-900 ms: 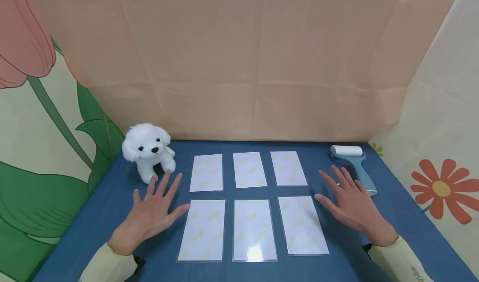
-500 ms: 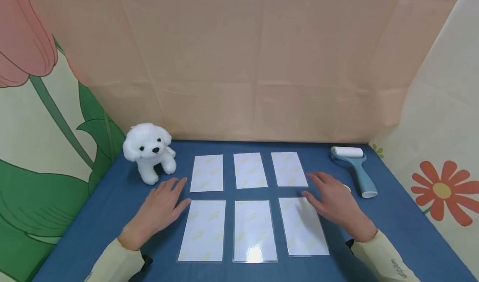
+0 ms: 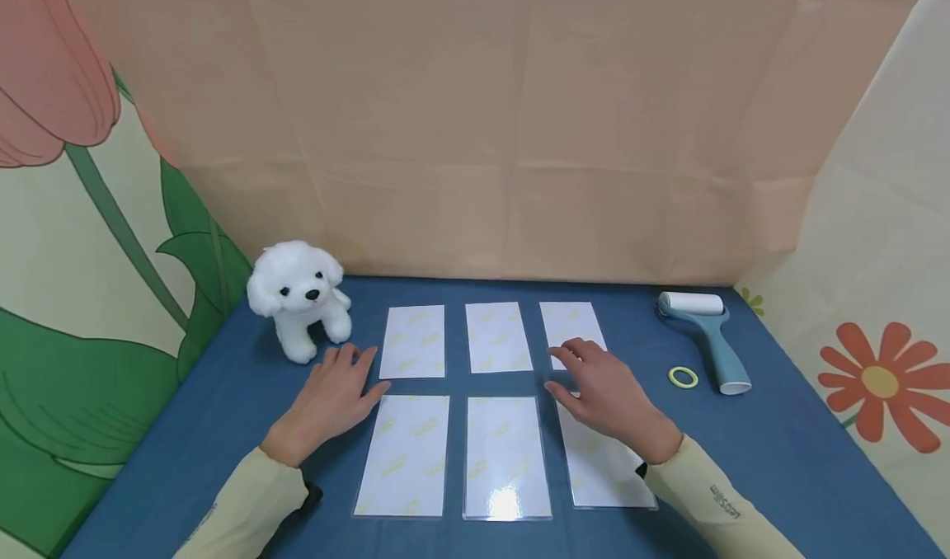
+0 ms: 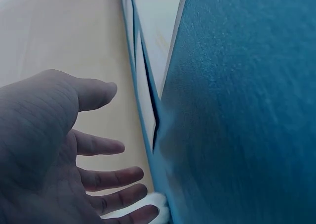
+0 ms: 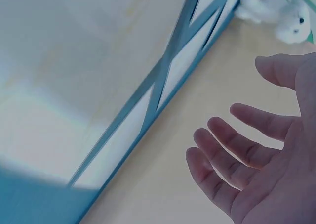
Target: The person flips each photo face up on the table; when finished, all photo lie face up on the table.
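My left hand hovers just left of the white cards, its fingers relaxed and holding nothing. It is nearest the front-left card and the white plush dog. Over the right-hand column hangs my right hand, also holding nothing, partly covering the back-right card and the front-right card. In the right wrist view the fingers are loosely bent and apart. The left wrist view shows the fingers spread over nothing.
Cards with faint yellow marks lie in two rows, among them the front-middle card and back-middle card. A lint roller and a yellow-green ring lie at right on the blue tablecloth. Brown paper hangs behind.
My right hand has moved left from beside the lint roller to above the right-hand cards, uncovering the ring. My left hand has shifted slightly right, and its fingers have drawn closer together.
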`<state>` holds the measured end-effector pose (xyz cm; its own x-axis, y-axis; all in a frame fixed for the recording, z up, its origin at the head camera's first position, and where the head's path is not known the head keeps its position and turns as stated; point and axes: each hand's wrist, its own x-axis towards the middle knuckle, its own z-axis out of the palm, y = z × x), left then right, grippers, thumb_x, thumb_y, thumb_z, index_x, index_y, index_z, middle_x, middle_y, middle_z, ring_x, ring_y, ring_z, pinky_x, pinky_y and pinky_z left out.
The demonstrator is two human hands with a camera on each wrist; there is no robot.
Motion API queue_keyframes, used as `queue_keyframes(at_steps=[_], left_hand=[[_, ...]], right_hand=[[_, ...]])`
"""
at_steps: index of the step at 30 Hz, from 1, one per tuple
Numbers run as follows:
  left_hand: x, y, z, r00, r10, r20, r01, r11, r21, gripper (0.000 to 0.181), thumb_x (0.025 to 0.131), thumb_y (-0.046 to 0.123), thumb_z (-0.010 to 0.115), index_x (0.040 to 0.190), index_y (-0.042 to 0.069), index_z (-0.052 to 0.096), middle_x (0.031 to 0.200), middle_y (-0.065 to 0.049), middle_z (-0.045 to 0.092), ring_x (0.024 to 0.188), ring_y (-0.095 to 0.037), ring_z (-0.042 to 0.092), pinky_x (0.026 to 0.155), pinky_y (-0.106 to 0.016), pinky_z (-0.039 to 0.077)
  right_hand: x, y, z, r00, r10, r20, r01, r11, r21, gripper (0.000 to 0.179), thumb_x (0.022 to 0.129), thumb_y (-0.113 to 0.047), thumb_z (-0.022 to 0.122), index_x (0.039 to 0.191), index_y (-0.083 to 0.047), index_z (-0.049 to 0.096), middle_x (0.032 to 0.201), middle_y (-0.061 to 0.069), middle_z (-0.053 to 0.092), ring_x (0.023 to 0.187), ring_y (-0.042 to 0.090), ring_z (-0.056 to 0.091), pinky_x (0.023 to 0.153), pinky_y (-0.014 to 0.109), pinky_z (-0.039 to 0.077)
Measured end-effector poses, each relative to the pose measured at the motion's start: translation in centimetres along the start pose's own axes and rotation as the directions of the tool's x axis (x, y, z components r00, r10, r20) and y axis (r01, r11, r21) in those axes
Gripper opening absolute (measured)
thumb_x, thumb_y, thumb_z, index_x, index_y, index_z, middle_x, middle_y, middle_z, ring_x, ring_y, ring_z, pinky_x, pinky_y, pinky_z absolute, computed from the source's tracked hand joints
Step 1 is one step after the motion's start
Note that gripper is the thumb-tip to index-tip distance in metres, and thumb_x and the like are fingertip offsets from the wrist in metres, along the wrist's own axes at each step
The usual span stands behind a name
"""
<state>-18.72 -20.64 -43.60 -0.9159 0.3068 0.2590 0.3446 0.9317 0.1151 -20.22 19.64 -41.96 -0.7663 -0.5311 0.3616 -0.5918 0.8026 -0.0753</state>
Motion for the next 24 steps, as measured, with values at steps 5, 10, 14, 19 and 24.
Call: queue_keyframes(at_steps=[5, 10, 14, 19, 24], left_hand=[[0.6, -0.1, 0.6, 1.000, -0.023, 0.021, 0.023, 1.000, -0.009, 0.061, 0.097, 0.038, 0.067, 0.135, -0.009, 0.057, 0.122, -0.031, 0.053, 0.109, -0.048, 0.048, 0.086, -0.062, 0.044], [1.1, -0.1, 1.0, 0.994, -0.079, 0.073, 0.081, 0.996, -0.023, 0.064, 0.099, 0.043, 0.063, 0.138, -0.007, 0.054, 0.130, -0.032, 0.048, 0.119, -0.051, 0.040, 0.093, -0.069, 0.030], [1.5, -0.1, 1.3, 0.992, -0.103, 0.077, 0.105, 0.994, -0.022, 0.065, 0.098, 0.044, 0.063, 0.139, -0.007, 0.054, 0.133, -0.033, 0.046, 0.123, -0.052, 0.037, 0.094, -0.069, 0.026], [1.9, -0.1, 1.5, 0.989, -0.122, 0.085, 0.125, 0.992, -0.034, 0.066, 0.098, 0.044, 0.063, 0.139, -0.007, 0.053, 0.135, -0.034, 0.045, 0.125, -0.054, 0.036, 0.095, -0.070, 0.026], [2.4, -0.1, 1.6, 0.980, -0.144, 0.134, 0.153, 0.987, -0.057, 0.069, 0.100, 0.046, 0.060, 0.142, -0.008, 0.051, 0.139, -0.034, 0.041, 0.128, -0.053, 0.033, 0.097, -0.071, 0.026]], right_hand=[[1.8, -1.3, 1.2, 0.999, -0.050, -0.003, 0.050, 0.999, 0.002, 0.048, 0.090, -0.035, 0.077, 0.125, -0.004, 0.068, 0.117, 0.012, 0.065, 0.100, 0.026, 0.062, 0.081, 0.042, 0.056], [3.6, -2.5, 2.0, 0.996, -0.093, -0.007, 0.093, 0.996, 0.015, 0.047, 0.089, -0.036, 0.077, 0.124, -0.005, 0.069, 0.117, 0.012, 0.065, 0.101, 0.027, 0.062, 0.083, 0.043, 0.055], [4.7, -3.3, 2.9, 0.994, -0.111, 0.007, 0.111, 0.994, 0.010, 0.046, 0.091, -0.038, 0.074, 0.125, -0.006, 0.069, 0.120, 0.012, 0.064, 0.105, 0.028, 0.061, 0.086, 0.044, 0.054], [6.0, -4.0, 4.0, 0.992, -0.123, 0.033, 0.123, 0.992, -0.005, 0.045, 0.093, -0.040, 0.071, 0.125, -0.008, 0.069, 0.122, 0.010, 0.062, 0.103, 0.026, 0.057, 0.084, 0.041, 0.054], [7.1, -4.7, 4.7, 0.987, -0.152, 0.047, 0.153, 0.988, -0.011, 0.046, 0.093, -0.040, 0.071, 0.125, -0.006, 0.069, 0.119, 0.010, 0.061, 0.099, 0.026, 0.055, 0.080, 0.040, 0.053]])
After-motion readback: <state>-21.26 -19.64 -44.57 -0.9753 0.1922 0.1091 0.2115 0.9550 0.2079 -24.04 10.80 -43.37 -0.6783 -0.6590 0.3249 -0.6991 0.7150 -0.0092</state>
